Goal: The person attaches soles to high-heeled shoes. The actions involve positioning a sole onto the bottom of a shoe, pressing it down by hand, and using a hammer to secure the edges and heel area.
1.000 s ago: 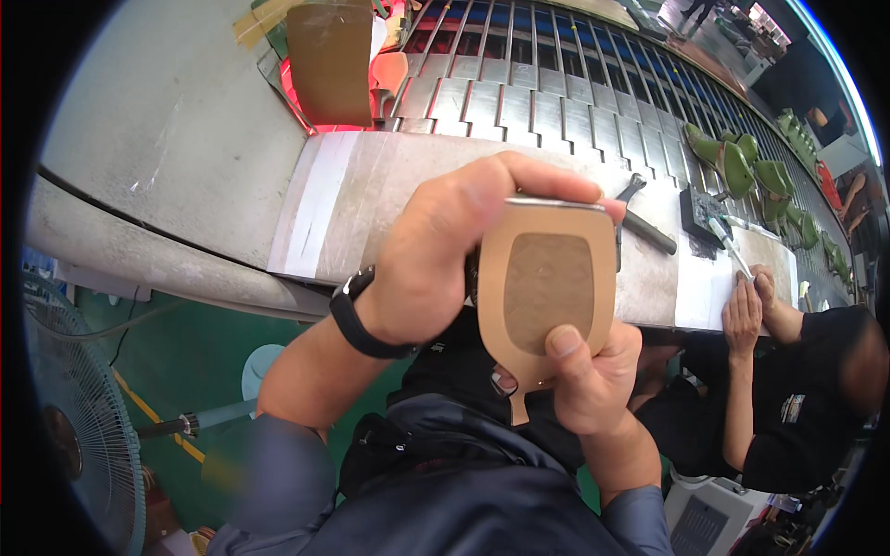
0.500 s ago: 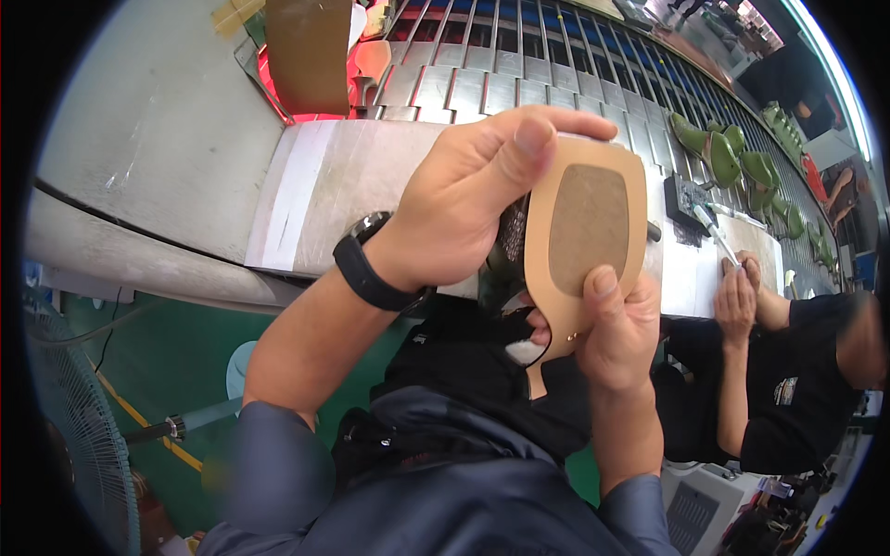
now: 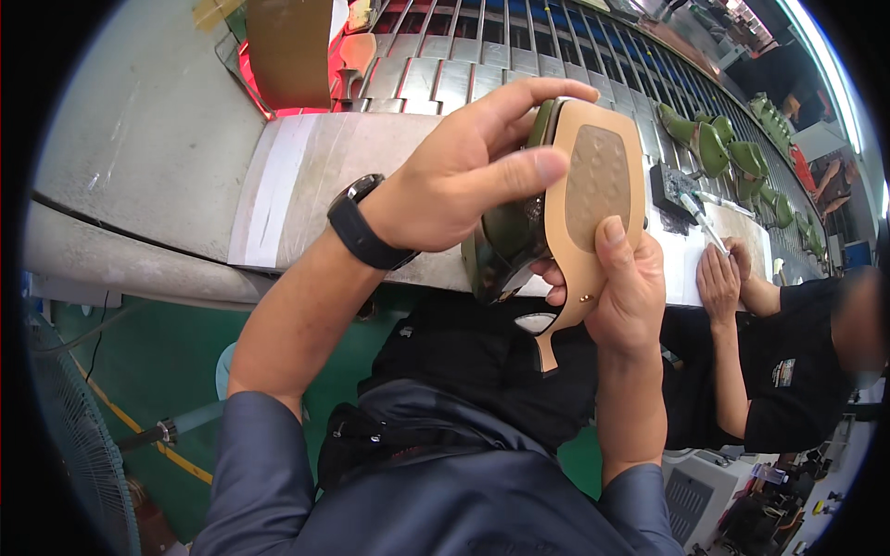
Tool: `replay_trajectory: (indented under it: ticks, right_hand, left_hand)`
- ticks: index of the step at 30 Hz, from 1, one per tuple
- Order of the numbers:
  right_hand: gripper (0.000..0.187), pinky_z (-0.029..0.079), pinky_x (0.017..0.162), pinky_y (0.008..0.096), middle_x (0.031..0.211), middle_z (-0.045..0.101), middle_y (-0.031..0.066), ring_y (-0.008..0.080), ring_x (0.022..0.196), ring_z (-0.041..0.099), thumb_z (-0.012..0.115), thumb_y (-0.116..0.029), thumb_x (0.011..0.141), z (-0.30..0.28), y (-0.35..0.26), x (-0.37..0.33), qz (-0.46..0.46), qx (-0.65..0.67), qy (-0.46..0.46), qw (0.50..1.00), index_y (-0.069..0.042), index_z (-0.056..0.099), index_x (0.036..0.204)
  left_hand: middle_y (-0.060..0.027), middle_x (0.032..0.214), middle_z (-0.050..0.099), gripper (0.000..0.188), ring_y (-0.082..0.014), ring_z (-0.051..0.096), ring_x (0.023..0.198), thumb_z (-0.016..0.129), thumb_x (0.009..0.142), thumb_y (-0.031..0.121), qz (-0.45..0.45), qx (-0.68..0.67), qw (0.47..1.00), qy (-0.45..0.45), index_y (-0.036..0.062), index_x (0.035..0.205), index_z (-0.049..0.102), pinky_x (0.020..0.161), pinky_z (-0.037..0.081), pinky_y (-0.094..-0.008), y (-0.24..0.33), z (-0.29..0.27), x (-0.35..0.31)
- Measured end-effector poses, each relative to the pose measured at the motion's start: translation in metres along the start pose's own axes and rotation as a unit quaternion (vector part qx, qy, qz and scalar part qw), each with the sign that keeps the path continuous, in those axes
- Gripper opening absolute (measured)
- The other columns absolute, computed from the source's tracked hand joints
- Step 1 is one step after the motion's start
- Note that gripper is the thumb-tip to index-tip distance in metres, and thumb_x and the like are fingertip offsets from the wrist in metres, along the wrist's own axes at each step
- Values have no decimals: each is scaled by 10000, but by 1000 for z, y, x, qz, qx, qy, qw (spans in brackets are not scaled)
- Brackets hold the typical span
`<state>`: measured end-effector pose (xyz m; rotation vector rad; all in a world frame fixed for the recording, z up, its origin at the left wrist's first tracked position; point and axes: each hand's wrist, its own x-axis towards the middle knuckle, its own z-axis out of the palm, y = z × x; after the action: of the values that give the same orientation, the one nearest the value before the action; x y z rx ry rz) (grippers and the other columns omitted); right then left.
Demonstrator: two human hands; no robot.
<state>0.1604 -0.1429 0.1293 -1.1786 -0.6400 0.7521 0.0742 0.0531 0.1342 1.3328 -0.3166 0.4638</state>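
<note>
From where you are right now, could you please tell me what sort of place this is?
Most likely a shoe factory or workshop: green foot-shaped forms rest on a metal conveyor, and the shoe held in front has a tan sole.

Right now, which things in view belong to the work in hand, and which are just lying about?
Likely in the work:
sole, in the right hand
green shoe, partly behind the sole

Likely just about:
black block
brown sheet
fan

legible text: none | co-worker's black shirt (image 3: 805,320): small label (image 3: 783,372), unreadable
</note>
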Motion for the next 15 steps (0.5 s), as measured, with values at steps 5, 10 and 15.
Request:
replay_trajectory:
  ticks: [5,10,15]
  right_hand:
    - [497,620,637,314,872,745,175,188,725,730,529,-381,1108,12,1,-22,28,15,-47,998,99,629,1186]
    - [473,552,616,258,807,753,89,123,711,705,506,-352,1119,27,6,-52,-31,-91,-91,991,72,699,1042]
    - [340,511,556,287,715,712,91,148,610,673,597,-250,1085,40,16,-64,-84,-155,-132,975,17,712,909]
  left_hand:
    - [-237,1480,565,766,-290,589,1341,642,1015,518,20,38,998,42,-57,1481,444,1135,466,-407,14,11,-23]
    - [-321,1333,644,731,-340,660,1246,638,979,607,-4,107,986,125,-51,1286,557,1038,551,-436,41,36,-53]
    - [-336,1195,700,403,-377,719,1130,671,1031,382,4,106,979,173,5,1143,585,982,590,-484,57,48,-82]
